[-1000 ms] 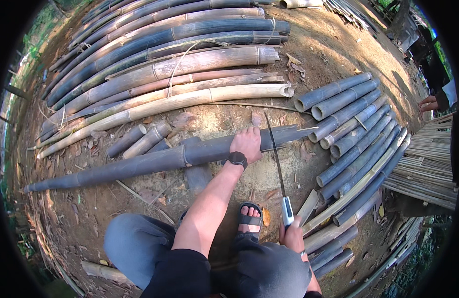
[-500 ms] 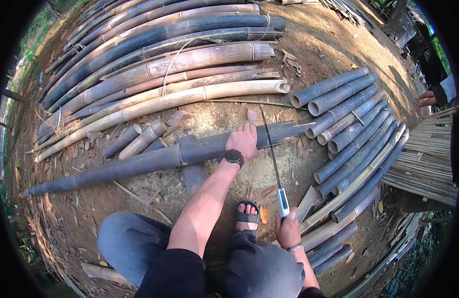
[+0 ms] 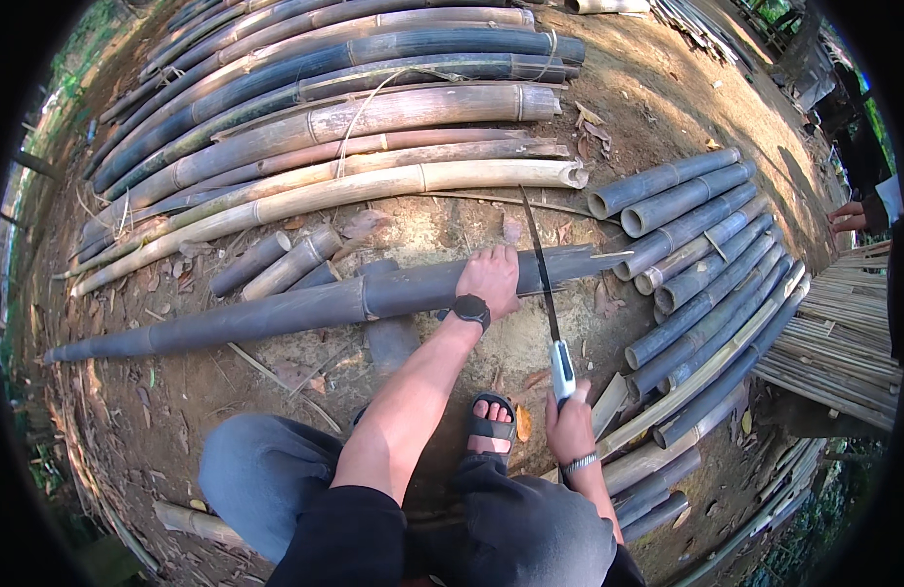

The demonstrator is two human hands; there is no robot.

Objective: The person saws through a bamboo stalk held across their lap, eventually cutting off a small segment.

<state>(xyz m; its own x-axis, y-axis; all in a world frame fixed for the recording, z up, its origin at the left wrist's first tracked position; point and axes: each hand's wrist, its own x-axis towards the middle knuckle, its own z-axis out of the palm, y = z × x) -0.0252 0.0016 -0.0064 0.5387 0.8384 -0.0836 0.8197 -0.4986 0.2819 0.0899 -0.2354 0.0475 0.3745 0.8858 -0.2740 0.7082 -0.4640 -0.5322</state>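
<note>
Left hand (image 3: 489, 277): fingers curled over dark bamboo pole (image 3: 266, 318), near its right end. Pole lies left to right across middle ground. Right hand (image 3: 571, 428), nearer: fingers wrapped round handle of saw (image 3: 550, 305); blade crosses pole just right of left hand. Cut tubes (image 3: 721, 262) right; long poles (image 3: 413, 111) far.

Orange leaf (image 3: 523, 424), slatted bamboo panel (image 3: 818, 347), long poles (image 3: 413, 110)

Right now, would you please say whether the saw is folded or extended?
Extended: the blade runs from the handle across the bamboo pole.
</note>
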